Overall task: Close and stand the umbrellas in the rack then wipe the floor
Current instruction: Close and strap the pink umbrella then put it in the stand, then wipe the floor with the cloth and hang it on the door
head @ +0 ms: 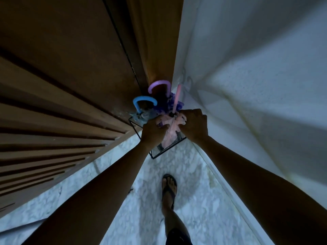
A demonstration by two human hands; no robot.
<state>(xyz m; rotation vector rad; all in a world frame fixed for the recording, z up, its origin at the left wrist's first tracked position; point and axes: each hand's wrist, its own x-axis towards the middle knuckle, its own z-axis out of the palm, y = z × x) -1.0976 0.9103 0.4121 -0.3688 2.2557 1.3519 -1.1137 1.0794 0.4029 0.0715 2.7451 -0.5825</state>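
While both bare arms reach forward and down into a dim corner, the left hand and the right hand meet over a pink umbrella. Each hand has its fingers curled into the pale pink canopy cloth, the left gripping it from one side and the right from the other, so the fabric is bunched between them. The umbrella's thin pink handle shaft rises beyond the knuckles, leaning toward the white wall.

The pink umbrella stands in a black wire rack, which sits on the pale marble floor in the corner where the wall meets a brown wooden door. Two more closed umbrellas share the rack, on its far side. A blue umbrella with a curved blue hook handle stands nearest the door, and a purple umbrella with a curved lilac hook handle stands just behind it, its ruffled purple cloth touching the pink shaft.

Lower down, one foot in a dark sandal is planted on the floor, near the rack.
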